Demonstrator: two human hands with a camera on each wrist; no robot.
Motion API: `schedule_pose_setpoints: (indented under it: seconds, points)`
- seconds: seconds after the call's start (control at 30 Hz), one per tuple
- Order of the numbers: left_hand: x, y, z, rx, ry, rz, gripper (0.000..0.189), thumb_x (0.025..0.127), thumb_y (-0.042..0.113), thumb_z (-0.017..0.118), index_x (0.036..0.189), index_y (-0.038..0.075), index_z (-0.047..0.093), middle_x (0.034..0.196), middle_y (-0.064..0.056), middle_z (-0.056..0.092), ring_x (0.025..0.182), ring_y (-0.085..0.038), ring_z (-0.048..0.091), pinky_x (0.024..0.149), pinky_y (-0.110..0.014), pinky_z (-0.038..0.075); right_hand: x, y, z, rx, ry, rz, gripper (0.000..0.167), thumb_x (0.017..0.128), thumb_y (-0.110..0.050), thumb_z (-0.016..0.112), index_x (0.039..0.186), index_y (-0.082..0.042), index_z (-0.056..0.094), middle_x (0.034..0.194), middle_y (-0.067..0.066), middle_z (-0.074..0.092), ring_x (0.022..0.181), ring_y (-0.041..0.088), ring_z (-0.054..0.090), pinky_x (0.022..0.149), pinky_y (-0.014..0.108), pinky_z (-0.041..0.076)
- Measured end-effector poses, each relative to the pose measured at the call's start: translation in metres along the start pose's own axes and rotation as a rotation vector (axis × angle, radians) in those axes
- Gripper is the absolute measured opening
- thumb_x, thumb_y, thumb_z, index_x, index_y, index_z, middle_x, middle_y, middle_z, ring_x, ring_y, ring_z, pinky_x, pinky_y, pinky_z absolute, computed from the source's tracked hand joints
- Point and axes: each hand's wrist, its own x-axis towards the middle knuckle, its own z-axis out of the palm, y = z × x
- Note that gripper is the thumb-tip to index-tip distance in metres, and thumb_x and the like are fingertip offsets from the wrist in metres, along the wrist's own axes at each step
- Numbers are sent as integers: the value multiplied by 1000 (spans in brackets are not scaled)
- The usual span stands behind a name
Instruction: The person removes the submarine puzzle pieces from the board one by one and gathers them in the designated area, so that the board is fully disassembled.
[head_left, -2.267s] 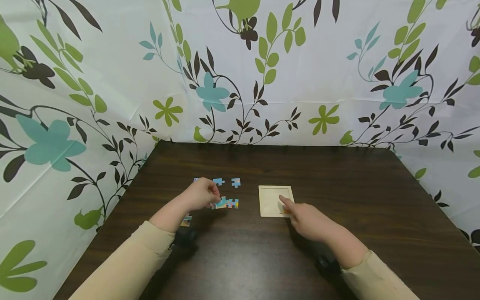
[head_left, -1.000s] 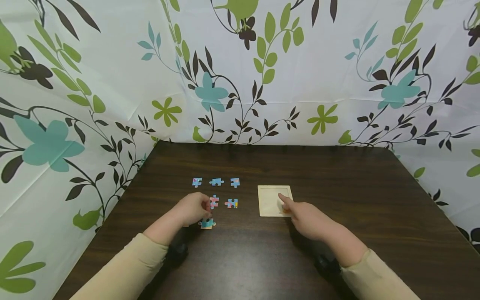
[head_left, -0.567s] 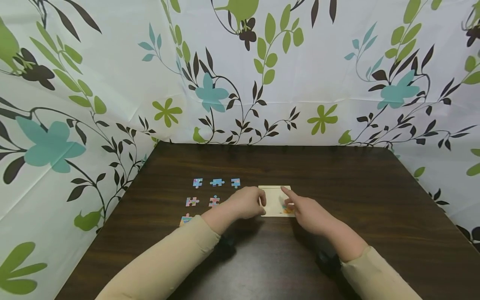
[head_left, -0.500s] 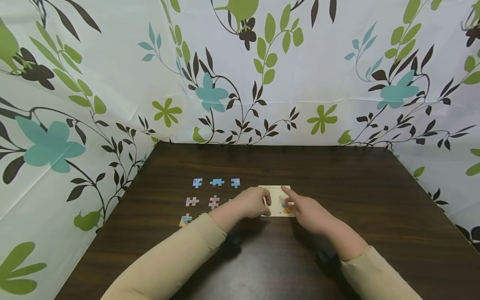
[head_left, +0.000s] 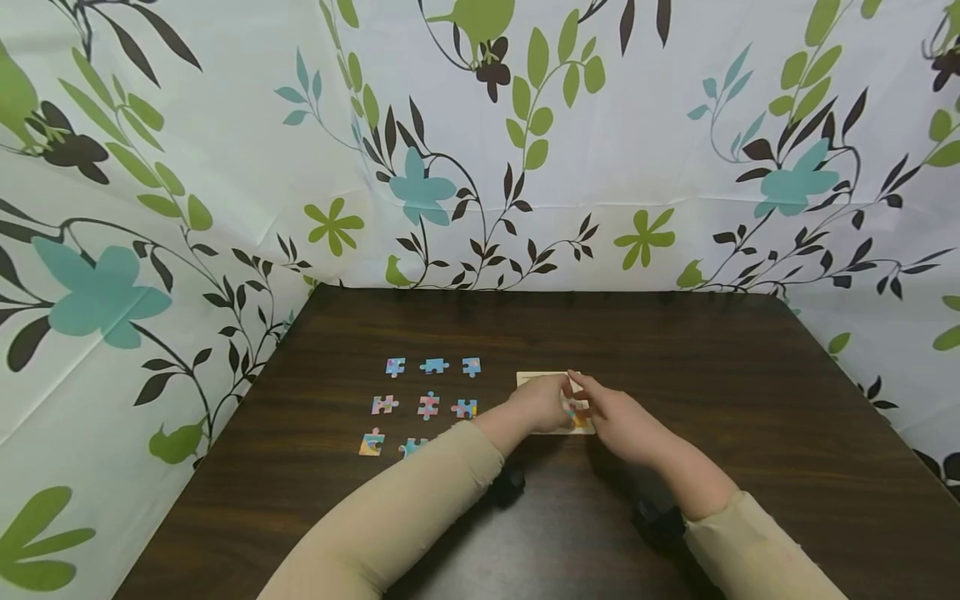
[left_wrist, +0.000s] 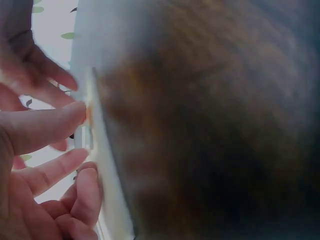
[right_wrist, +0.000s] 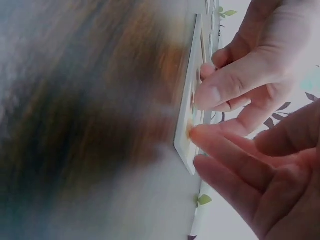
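Note:
A shallow square wooden puzzle tray point(head_left: 528, 378) lies on the table, partly covered by both hands. A small orange and blue puzzle piece point(head_left: 578, 420) sits at its near right corner. My left hand point(head_left: 542, 405) reaches over the tray. Its thumb point(left_wrist: 70, 117) and index finger point(left_wrist: 67, 162) stand apart at the piece; its other fingers curl, and no firm pinch shows. My right hand point(head_left: 622, 425) stays at the tray's right side, with extended fingers point(right_wrist: 220, 145) touching near the piece. The hands nearly meet, so contact at the piece is partly hidden.
Several loose jigsaw pieces point(head_left: 428, 406) lie in spaced rows left of the tray. My left sleeve point(head_left: 405, 508) partly covers a teal piece point(head_left: 412, 447) in the nearest row. Behind the dark wooden table point(head_left: 675, 333) hangs a patterned cloth point(head_left: 480, 208).
Earlier my left hand held a teal puzzle piece and set it in the nearest row. It has since moved right, across the tray to its right side. The right hand has shifted only slightly.

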Motion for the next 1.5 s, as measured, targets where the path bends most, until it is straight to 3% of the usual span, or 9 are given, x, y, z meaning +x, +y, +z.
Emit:
schedule_pose_setpoints:
  seconds: [0.2, 0.33, 0.53, 0.6, 0.77, 0.87, 1.1, 1.27, 1.5]
  points:
    - [0, 1, 3, -12, 13, 7, 29, 79, 24, 83, 99, 20, 62, 91, 6, 63, 78, -14, 55, 65, -31, 45, 1, 2, -1, -24, 30, 55, 57, 93, 8, 43, 148, 0, 36, 118, 21, 66, 111, 35, 61, 85, 48, 47]
    - [-1, 2, 4, -12, 18, 14, 29, 78, 25, 83, 97, 19, 62, 88, 6, 60, 74, -14, 53, 63, -30, 43, -1, 3, -1, -62, -13, 84, 59, 91, 7, 42, 150, 2, 33, 122, 22, 64, 108, 31, 61, 82, 45, 46]
    - [-3, 6, 4, 25, 20, 34, 34, 76, 30, 85, 98, 20, 61, 90, 5, 57, 76, -13, 52, 63, -29, 43, -3, 0, -5, -61, -79, 84, 63, 91, 9, 40, 152, 2, 27, 128, 25, 60, 73, 19, 56, 70, 38, 43]
    - [-2, 7, 5, 20, 18, 40, 35, 77, 27, 85, 99, 19, 59, 90, 4, 56, 77, -13, 52, 64, -28, 43, -3, -3, -6, -70, -96, 82, 63, 91, 9, 41, 152, 3, 27, 128, 25, 60, 69, 18, 52, 68, 37, 42]
    - [0, 6, 5, -59, 42, 44, 26, 81, 12, 77, 97, 17, 57, 85, 2, 54, 70, -14, 51, 60, -26, 42, -1, -4, -7, -114, -103, 70, 64, 89, 9, 42, 152, 3, 28, 127, 22, 61, 81, 20, 55, 72, 38, 42]
    - [0, 6, 4, -129, 68, 45, 21, 82, 4, 68, 96, 15, 57, 79, 2, 57, 64, -13, 51, 56, -25, 41, 0, -4, -8, -131, -98, 68, 65, 89, 8, 43, 152, 3, 29, 128, 20, 62, 80, 20, 55, 71, 38, 42]
    - [-1, 5, 2, -225, 123, 70, 17, 84, 3, 65, 92, 16, 58, 68, 4, 57, 56, -11, 50, 50, -24, 39, 1, -4, -9, -136, -104, 67, 65, 89, 8, 42, 152, 3, 29, 129, 21, 60, 89, 21, 59, 73, 39, 44]
    - [-8, 3, -11, -293, 130, 69, 12, 88, 7, 67, 91, 16, 61, 72, 4, 60, 55, -12, 51, 50, -25, 40, 0, -4, -8, -151, -97, 78, 60, 90, 6, 45, 149, 3, 34, 129, 19, 61, 115, 32, 59, 87, 49, 48]
    - [-30, -20, -38, -311, 134, 77, 12, 89, 9, 71, 85, 13, 60, 71, -1, 57, 57, -14, 51, 51, -28, 42, -1, -3, -4, -176, -77, 93, 54, 93, 2, 48, 147, 2, 41, 128, 18, 62, 121, 34, 55, 93, 52, 46]
